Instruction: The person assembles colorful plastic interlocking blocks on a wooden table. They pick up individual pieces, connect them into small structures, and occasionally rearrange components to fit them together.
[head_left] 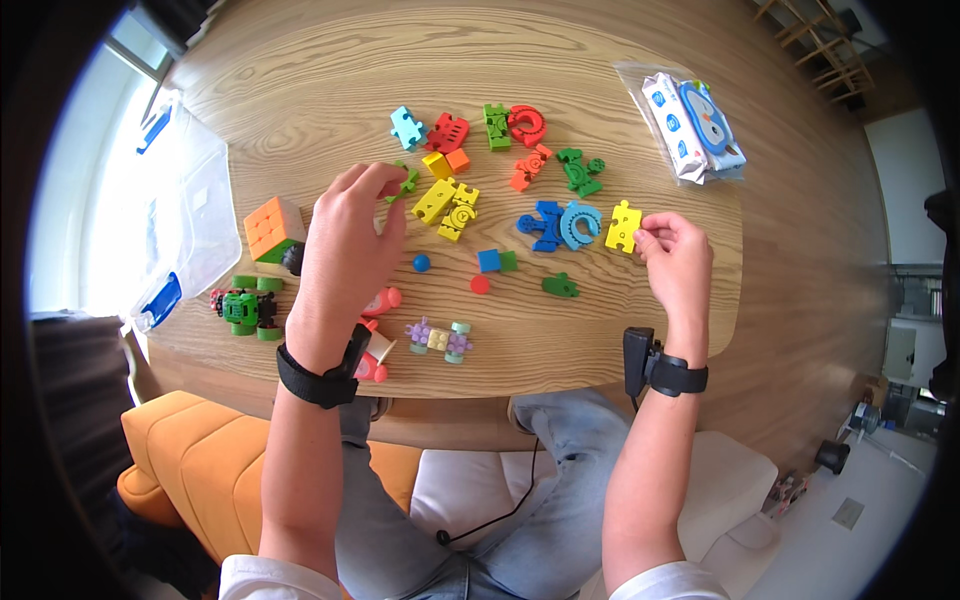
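Bare forearms (305, 470) reach over the near edge of the wooden table (620, 320), and look at the right hand (675, 245): thumb and fingers pinch a yellow puzzle piece (622, 226) by its right side, near the light-blue curved piece (569, 225), with open wood out to the right edge! Over to the left hand (350, 225), curled at a small green piece (409, 182), grip impossible to tell; yellow blocks (434, 201) crowd close on its right. Open room runs from the dark-green piece (561, 285) to the near edge.
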